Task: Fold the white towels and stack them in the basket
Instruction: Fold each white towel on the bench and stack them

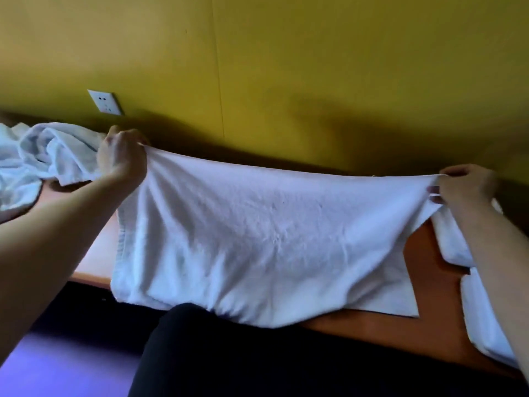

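Observation:
A white towel (257, 239) hangs stretched between both hands over the orange table (429, 282). Its lower edge drapes past the table's front edge onto my dark-clothed lap. My left hand (123, 156) pinches the towel's upper left corner. My right hand (463, 187) pinches the upper right corner, where two layers of the edge show. A crumpled heap of white towels (43, 159) lies at the far left of the table. Folded white towels (483, 310) lie at the right under my right forearm. No basket is in view.
A yellow wall (286, 67) runs close behind the table, with a white socket (105, 102) on it at the left. The floor at lower left looks purple. My dark-clothed leg (214, 353) sits against the table's front edge.

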